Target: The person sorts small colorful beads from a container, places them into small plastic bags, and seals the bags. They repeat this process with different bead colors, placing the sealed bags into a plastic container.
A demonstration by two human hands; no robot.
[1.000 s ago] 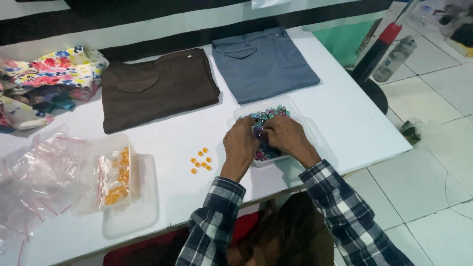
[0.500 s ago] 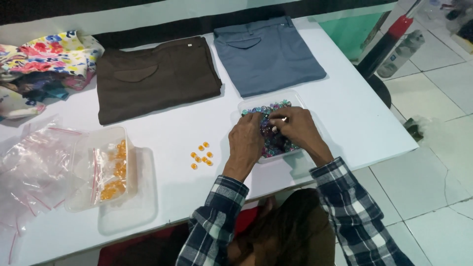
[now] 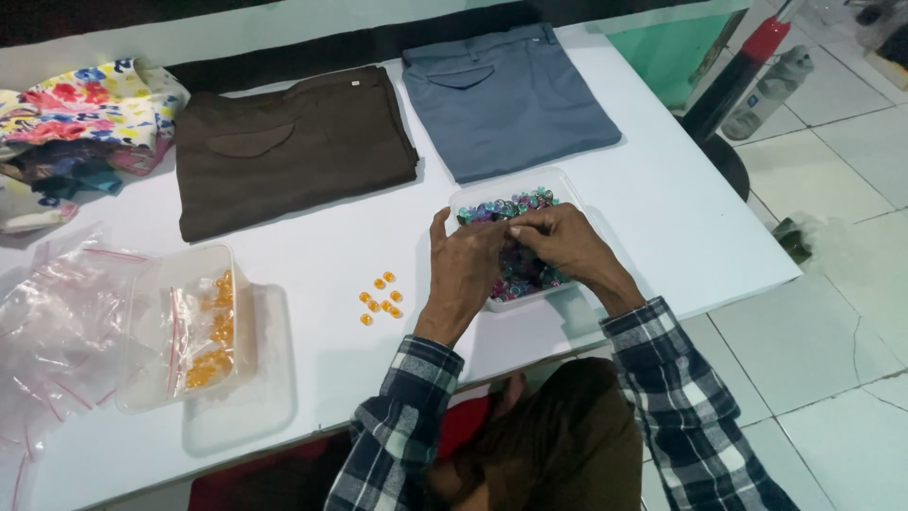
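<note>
Both of my hands are over a clear plastic tray (image 3: 476,196) filled with small multicoloured beads (image 3: 518,203) on the white table (image 3: 662,208). My left hand (image 3: 466,268) rests at the tray's left side with its fingers curled into the beads. My right hand (image 3: 567,242) is above the tray's middle, its fingertips pinched together close to the left hand's fingers. What is held between them is too small to make out. A small cluster of loose orange beads (image 3: 380,296) lies on the table just left of my left hand.
A folded brown pair of trousers (image 3: 284,151) and a folded grey-blue pair (image 3: 506,99) lie at the back. A clear tub (image 3: 189,326) with orange beads in small bags stands on its lid at the left, beside clear zip bags (image 3: 52,322). Floral cloth (image 3: 85,114) is far left.
My hands have stayed in the bead tray, with the fingertips of both drawing closer together. The view has shifted slightly; nothing else on the table has moved.
</note>
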